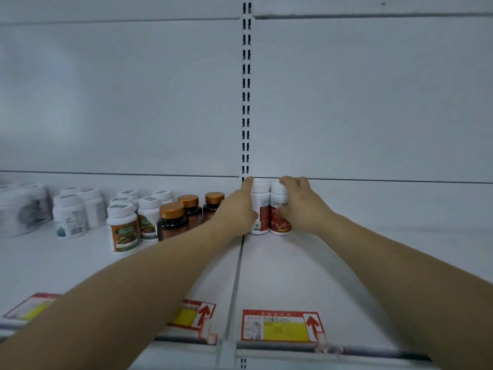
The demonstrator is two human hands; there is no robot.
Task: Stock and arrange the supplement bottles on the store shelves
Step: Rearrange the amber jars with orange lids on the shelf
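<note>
Three red-and-yellow paper price tags (280,327) line the front rail of the white metal shelf (346,276) on my remote feed, and both bare forearms stretch across them toward the back. Past the grey seam (238,265) between the two shelf boards, the left hand (236,209) curls round the side of a white plastic bottle with a dark red label (260,212), fingertips reaching behind its cap. The right hand (301,206) grips its twin, a white plastic bottle with a red heartbeat-line label (278,222), fingers hooked over the lid. Just beside the left wrist stand dark amber bottles with gold caps (172,221), and left of those, white bottles with orange-and-green labels (123,228). The held pair stand upright and touching, just right of the seam and close to the white back panel (373,102), at the foot of the slotted steel upright (246,102). As I judge it, the danger lies in the withdrawal: fingers hooked behind the caps could drag these tall, narrow bottles forward and tip them. A sideways sweep of the left wrist could knock an amber bottle into its neighbours, and the row might fall like dominoes. The dark-red label is turned partly aside, so letting go now would, I think, leave it facing badly, and a base nudged onto the seam might rock.
</note>
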